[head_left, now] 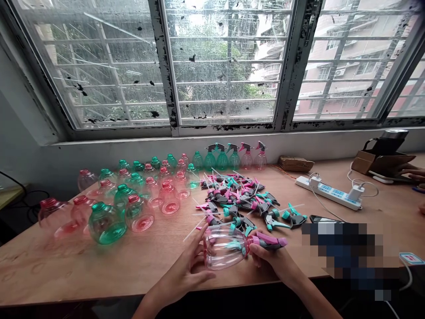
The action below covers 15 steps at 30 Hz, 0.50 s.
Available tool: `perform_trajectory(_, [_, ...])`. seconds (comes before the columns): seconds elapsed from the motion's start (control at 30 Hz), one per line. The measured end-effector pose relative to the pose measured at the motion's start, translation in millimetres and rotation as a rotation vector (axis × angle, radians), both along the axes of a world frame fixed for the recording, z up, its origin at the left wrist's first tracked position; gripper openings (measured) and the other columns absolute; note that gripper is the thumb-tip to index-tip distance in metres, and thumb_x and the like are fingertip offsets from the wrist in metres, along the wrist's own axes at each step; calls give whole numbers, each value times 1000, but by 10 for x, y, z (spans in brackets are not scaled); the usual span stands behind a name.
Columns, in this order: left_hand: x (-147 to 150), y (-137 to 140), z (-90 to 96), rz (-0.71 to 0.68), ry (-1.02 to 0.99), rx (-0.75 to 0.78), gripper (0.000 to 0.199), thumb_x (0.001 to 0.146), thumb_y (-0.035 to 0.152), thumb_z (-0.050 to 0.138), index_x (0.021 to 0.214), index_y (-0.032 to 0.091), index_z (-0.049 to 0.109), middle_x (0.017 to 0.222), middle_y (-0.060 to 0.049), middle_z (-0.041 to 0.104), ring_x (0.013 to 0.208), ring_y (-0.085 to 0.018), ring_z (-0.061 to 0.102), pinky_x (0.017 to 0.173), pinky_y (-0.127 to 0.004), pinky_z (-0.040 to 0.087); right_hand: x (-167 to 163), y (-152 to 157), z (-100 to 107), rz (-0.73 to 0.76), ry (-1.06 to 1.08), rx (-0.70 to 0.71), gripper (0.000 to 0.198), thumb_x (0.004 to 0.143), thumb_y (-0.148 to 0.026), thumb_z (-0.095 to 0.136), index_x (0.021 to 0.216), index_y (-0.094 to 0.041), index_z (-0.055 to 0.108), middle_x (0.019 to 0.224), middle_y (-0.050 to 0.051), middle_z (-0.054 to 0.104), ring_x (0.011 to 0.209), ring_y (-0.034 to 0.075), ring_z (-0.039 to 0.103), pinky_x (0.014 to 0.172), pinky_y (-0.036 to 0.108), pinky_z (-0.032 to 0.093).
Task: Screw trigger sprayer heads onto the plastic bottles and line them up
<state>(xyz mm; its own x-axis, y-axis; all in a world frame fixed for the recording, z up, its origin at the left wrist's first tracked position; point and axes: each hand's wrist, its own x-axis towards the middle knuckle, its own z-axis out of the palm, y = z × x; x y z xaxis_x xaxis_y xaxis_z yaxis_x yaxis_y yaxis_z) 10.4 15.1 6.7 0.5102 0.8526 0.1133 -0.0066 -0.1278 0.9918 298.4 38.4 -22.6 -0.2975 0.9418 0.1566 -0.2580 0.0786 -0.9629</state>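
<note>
A clear pink spray bottle (223, 253) lies on its side in the air above the table's front edge, its base to the left. My left hand (190, 261) cups the base, fingers behind and thumb below. My right hand (272, 256) grips the neck end, where a pink and black trigger sprayer (267, 240) sits on the bottle. Whether its thread is tight cannot be seen. Just behind the bottle is a heap of loose trigger sprayers (239, 195), pink, teal and black, with thin white tubes.
Several open pink and green bottles (168, 197) stand at the left. Along the wall is a row of bottles with sprayers (222, 158). Rightward are a brown package (295, 164), a power strip (327, 193), a phone (327, 219) and another person's hand (413, 172).
</note>
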Motion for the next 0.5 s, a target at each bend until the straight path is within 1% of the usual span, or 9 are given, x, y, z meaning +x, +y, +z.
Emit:
perform_trajectory(0.1, [10, 13, -28, 42, 30, 23, 112, 82, 32, 88, 165, 43, 14, 170, -10, 30, 131, -30, 55, 117, -45, 43, -13, -12, 16, -3, -10, -2, 29, 89, -45, 79, 87, -21, 62, 62, -5, 63, 53, 13, 52, 55, 26, 42])
perform_trajectory(0.17, [-5, 18, -64, 40, 1, -23, 119, 78, 34, 91, 166, 41, 11, 169, -10, 32, 134, -31, 53, 119, -47, 39, -21, -22, 23, -1, -21, -14, 30, 87, -46, 80, 88, -22, 62, 64, -5, 64, 53, 14, 52, 55, 26, 43])
perform_trajectory(0.2, [-17, 18, -79, 31, -16, -53, 119, 77, 37, 91, 166, 40, 11, 167, -11, 36, 134, -32, 53, 119, -49, 39, -24, -26, 26, 0, -26, -21, 31, 86, -47, 81, 90, -22, 62, 66, -4, 64, 53, 14, 52, 55, 27, 43])
perform_trajectory(0.23, [-30, 18, -89, 23, -27, -78, 116, 78, 41, 89, 166, 37, 14, 163, -12, 41, 133, -33, 54, 118, -50, 40, -24, -29, 27, -2, -32, -25, 32, 85, -47, 81, 91, -22, 62, 67, -4, 65, 53, 14, 52, 55, 27, 44])
perform_trajectory(0.3, [-46, 14, -81, 16, -20, -84, 105, 81, 46, 86, 165, 33, 25, 153, -13, 51, 129, -34, 57, 116, -52, 42, -20, -31, 26, -14, -51, -19, 33, 84, -49, 82, 91, -23, 62, 67, -4, 64, 53, 15, 52, 55, 28, 43])
perform_trajectory(0.37, [-44, 6, -40, 23, 11, -49, 101, 80, 44, 87, 163, 34, 31, 148, -12, 56, 124, -33, 59, 114, -50, 44, -12, -26, 21, -34, -77, 0, 33, 85, -50, 81, 88, -23, 62, 65, -5, 62, 53, 15, 51, 55, 28, 41])
perform_trajectory(0.4, [-35, 1, -12, 29, 22, -27, 102, 80, 41, 88, 163, 36, 30, 148, -11, 55, 121, -31, 61, 114, -49, 45, -8, -22, 18, -46, -96, 11, 33, 85, -51, 80, 86, -23, 62, 64, -5, 61, 52, 15, 51, 55, 28, 40])
perform_trajectory(0.5, [5, -10, 46, 42, 45, 19, 108, 82, 36, 87, 165, 42, 19, 151, -10, 54, 112, -28, 65, 110, -46, 49, -7, -15, 7, -78, -145, 31, 37, 86, -55, 77, 81, -22, 61, 63, -4, 60, 52, 15, 50, 53, 28, 37])
